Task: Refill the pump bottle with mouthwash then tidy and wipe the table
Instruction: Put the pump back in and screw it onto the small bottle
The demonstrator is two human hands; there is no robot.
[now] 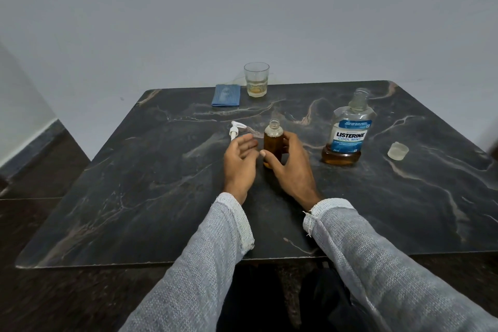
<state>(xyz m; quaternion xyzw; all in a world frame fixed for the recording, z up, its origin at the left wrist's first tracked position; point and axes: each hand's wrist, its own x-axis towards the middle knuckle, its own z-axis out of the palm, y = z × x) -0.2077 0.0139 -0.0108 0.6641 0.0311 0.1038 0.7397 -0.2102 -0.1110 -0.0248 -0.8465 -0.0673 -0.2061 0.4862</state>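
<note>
Amber-filled pump bottle (273,143) upright mid-worktop (134,197), right hand (291,167) fingers curled round it; pump head (235,130) lies just beyond left hand (239,159), fingers loose, apart, nearer it.

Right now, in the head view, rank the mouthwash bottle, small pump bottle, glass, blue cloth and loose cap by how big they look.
1. Mouthwash bottle
2. Small pump bottle
3. Glass and blue cloth: look alike, and both sit farther from the camera, so I won't rank them.
4. Loose cap
</note>
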